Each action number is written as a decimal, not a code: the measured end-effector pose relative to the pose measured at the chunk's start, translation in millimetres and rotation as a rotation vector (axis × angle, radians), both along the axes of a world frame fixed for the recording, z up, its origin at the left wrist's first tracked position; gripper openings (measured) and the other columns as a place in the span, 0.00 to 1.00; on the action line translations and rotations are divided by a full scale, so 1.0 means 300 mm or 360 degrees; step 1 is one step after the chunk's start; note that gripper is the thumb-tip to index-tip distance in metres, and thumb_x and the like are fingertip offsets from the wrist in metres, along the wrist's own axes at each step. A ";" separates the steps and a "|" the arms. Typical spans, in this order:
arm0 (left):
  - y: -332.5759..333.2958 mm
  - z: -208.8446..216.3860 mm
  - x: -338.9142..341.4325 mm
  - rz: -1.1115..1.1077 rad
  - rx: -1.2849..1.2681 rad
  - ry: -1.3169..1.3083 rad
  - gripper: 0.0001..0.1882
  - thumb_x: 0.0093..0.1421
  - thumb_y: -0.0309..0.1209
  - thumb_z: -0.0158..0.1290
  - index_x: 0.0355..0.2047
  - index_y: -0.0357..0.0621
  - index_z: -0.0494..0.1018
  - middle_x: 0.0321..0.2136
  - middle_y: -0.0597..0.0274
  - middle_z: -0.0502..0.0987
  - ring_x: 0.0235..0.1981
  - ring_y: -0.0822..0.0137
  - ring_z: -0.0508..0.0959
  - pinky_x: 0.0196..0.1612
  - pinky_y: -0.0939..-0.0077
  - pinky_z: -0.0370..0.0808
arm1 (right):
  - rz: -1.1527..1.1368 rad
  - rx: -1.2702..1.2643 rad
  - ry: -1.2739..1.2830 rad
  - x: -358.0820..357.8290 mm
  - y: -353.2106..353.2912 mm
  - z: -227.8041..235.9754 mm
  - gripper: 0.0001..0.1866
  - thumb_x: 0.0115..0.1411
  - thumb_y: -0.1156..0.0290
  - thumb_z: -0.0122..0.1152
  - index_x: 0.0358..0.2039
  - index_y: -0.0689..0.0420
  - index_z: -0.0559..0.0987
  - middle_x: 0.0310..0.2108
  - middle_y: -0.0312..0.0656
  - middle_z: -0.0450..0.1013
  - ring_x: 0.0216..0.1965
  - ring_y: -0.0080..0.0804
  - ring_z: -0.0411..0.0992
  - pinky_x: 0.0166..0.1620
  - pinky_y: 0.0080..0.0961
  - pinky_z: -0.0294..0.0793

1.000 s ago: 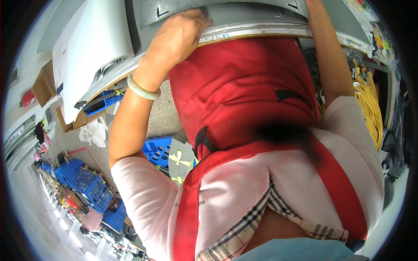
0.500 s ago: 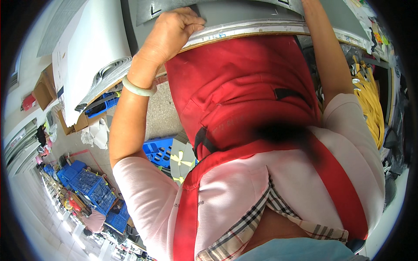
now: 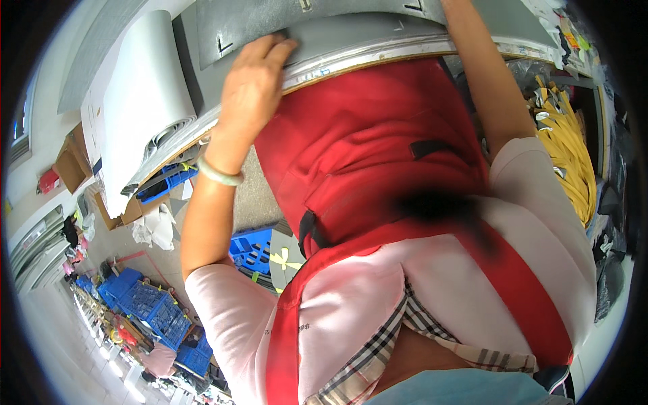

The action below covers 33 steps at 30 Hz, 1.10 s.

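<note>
At the far left we see an open cardboard box [image 3: 73, 160], with blue crates [image 3: 155, 307] lower down. Next comes a thick white roll [image 3: 145, 77] lying on the worktable [image 3: 378, 59], its layered end toward us. Just right of it is our left hand [image 3: 253, 81], back upward at the table's front edge, a pale bangle [image 3: 219, 173] around its wrist; the fingers are bent and close together, tips by the lower edge of a curved grey panel [image 3: 270, 17], and we cannot tell whether they pinch anything (their undersides are hidden from us). That panel, bearing black corner marks, lies over a dark grey sheet [image 3: 364, 32] and runs out of view at the top. Below, our red apron [image 3: 371, 128] meets the table's edge. Farther right, our right forearm [image 3: 482, 74] reaches up by the panel's right end; the right hand is beyond the upper rim, its grip impossible to tell. At the far right we see bundled yellow strips [image 3: 570, 152] and dark plastic bags [image 3: 611, 287].
</note>
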<state>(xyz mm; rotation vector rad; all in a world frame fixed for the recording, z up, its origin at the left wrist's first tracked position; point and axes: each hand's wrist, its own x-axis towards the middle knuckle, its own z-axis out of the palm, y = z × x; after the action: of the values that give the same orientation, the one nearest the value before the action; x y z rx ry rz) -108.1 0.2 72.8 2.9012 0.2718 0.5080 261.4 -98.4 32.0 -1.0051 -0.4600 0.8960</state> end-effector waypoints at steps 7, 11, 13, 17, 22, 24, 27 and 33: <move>-0.197 -0.060 0.470 -0.0345 -0.0120 -0.0300 0.20 0.55 0.22 0.55 0.49 0.46 0.80 0.41 0.53 0.82 0.44 0.47 0.80 0.52 0.56 0.77 | 0.0100 0.0254 0.0320 0.127 -0.062 0.057 0.27 0.71 0.53 0.60 0.62 0.57 0.73 0.53 0.39 0.77 0.51 0.28 0.76 0.53 0.27 0.76; -0.266 -0.074 0.694 -0.0461 0.0141 -0.0505 0.14 0.54 0.25 0.56 0.42 0.44 0.83 0.27 0.52 0.82 0.30 0.49 0.82 0.39 0.53 0.80 | -0.0161 0.0395 -0.0289 0.120 -0.109 0.112 0.22 0.72 0.55 0.58 0.58 0.56 0.75 0.48 0.37 0.78 0.47 0.27 0.77 0.51 0.26 0.76; -0.267 -0.120 0.752 -0.0442 0.0129 -0.0700 0.12 0.55 0.24 0.56 0.39 0.43 0.82 0.28 0.53 0.82 0.30 0.53 0.82 0.37 0.56 0.80 | -0.0172 0.0369 -0.0284 0.037 -0.119 0.138 0.20 0.72 0.56 0.58 0.56 0.56 0.76 0.46 0.36 0.79 0.45 0.26 0.77 0.50 0.25 0.76; -0.302 -0.073 0.798 -0.0497 -0.0113 -0.0959 0.09 0.57 0.24 0.55 0.38 0.41 0.82 0.28 0.55 0.82 0.31 0.57 0.83 0.36 0.59 0.80 | -0.0180 0.0484 -0.0214 0.066 -0.222 0.129 0.13 0.72 0.59 0.58 0.49 0.54 0.78 0.40 0.31 0.79 0.39 0.21 0.76 0.46 0.21 0.75; -0.188 0.000 0.891 -0.0400 -0.0515 -0.0944 0.10 0.59 0.24 0.55 0.39 0.40 0.82 0.29 0.57 0.82 0.32 0.59 0.83 0.38 0.60 0.80 | -0.0392 0.0246 -0.0433 0.081 -0.224 0.057 0.09 0.73 0.62 0.58 0.45 0.52 0.79 0.38 0.29 0.77 0.37 0.17 0.75 0.43 0.17 0.74; -0.142 0.001 0.882 -0.0308 -0.0650 -0.0921 0.10 0.59 0.25 0.55 0.40 0.40 0.82 0.29 0.57 0.82 0.32 0.60 0.83 0.39 0.61 0.80 | -0.0387 0.0226 -0.0354 0.031 -0.213 0.047 0.09 0.73 0.63 0.58 0.46 0.53 0.78 0.38 0.29 0.77 0.37 0.17 0.75 0.43 0.17 0.74; -0.064 0.023 0.805 -0.0128 -0.0831 -0.0886 0.11 0.60 0.25 0.54 0.41 0.39 0.82 0.30 0.58 0.83 0.32 0.61 0.83 0.40 0.61 0.80 | -0.0561 0.0005 -0.0444 -0.053 -0.216 0.033 0.16 0.71 0.60 0.61 0.52 0.56 0.78 0.43 0.32 0.77 0.42 0.21 0.74 0.49 0.20 0.73; 0.287 0.105 0.521 0.0474 -0.1012 -0.0879 0.12 0.62 0.26 0.53 0.43 0.38 0.82 0.31 0.60 0.83 0.33 0.63 0.82 0.42 0.63 0.80 | -0.0544 -0.0197 -0.0175 0.039 -0.337 -0.052 0.25 0.72 0.57 0.58 0.64 0.57 0.72 0.57 0.42 0.75 0.56 0.31 0.74 0.59 0.31 0.74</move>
<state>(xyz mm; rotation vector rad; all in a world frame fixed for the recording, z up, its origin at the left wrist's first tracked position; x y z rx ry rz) 48.1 86.3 104.4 2.0246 0.6411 1.0204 273.3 -199.4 16.4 -1.2082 -0.3140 0.5693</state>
